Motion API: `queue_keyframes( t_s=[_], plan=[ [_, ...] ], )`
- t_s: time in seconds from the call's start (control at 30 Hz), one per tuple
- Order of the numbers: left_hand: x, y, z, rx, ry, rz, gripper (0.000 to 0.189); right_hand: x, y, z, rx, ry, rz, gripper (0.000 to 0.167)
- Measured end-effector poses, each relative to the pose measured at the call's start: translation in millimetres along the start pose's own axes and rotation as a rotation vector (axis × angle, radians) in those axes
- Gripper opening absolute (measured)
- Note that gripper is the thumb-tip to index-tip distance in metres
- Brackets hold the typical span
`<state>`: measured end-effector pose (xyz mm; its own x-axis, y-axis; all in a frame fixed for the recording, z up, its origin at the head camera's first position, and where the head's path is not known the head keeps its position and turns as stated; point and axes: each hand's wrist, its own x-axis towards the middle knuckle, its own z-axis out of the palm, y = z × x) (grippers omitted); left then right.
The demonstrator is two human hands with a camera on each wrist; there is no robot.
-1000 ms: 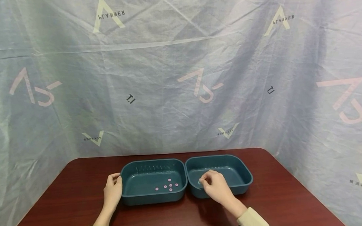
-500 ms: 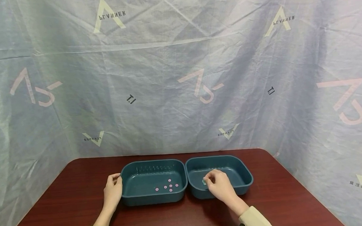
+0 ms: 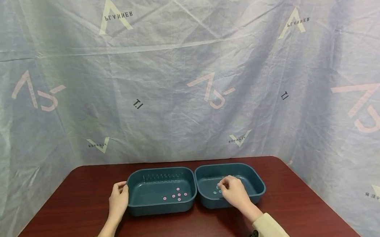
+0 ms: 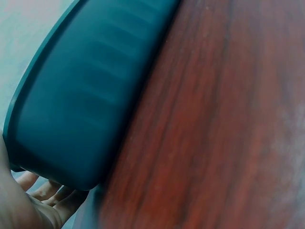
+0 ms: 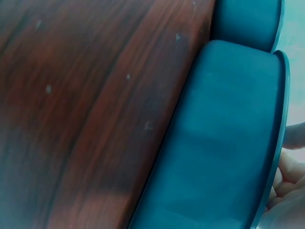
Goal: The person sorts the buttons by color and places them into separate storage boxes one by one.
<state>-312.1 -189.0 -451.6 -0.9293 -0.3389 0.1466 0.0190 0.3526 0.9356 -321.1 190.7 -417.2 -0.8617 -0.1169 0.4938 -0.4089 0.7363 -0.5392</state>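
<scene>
A dark teal tray (image 3: 161, 208), the left of two, has several small pink discs (image 3: 179, 195) with pale centres on its floor. My left hand (image 3: 119, 200) grips this tray's left end, with the thumb at the rim; in the left wrist view its fingers (image 4: 45, 190) lie against the outer wall. Over the right teal tray (image 3: 256, 181), my right hand (image 3: 235, 192) pinches a small pale bluish disc (image 3: 218, 186) between thumb and fingertips. Two small blue-green discs (image 3: 215, 192) lie on that tray's floor beside the fingertips. The palm side of the right hand is hidden in the head view.
The two trays stand side by side, rims meeting, on a dark red-brown wooden table (image 3: 184, 231). Behind and along both sides hangs a grey cloth (image 3: 161, 80) with printed letters. In the right wrist view, the right tray's outer wall (image 5: 214, 143) stands close to the hand.
My right hand has shifted slightly right within the right tray, and blue-green discs now show on its floor where it was. The left hand and the pink discs have stayed in place.
</scene>
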Motion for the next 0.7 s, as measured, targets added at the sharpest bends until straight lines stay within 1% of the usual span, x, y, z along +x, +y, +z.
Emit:
queue_keyframes(
  t_s=[0.33,0.5,0.7],
  plan=[
    [0.1,-1.1,-0.5,0.003,0.005,0.000,0.044,4.0,10,-1,-0.036,-0.005,0.028,0.009],
    [0.0,-1.5,-0.8,-0.004,-0.006,-0.002,0.045,5.3,16,-1,-0.039,-0.002,0.046,0.008],
    [1.1,-2.3,0.2,-0.006,-0.003,-0.001,0.046,6.6,20,-3,-0.048,0.007,0.064,0.007]
  ],
)
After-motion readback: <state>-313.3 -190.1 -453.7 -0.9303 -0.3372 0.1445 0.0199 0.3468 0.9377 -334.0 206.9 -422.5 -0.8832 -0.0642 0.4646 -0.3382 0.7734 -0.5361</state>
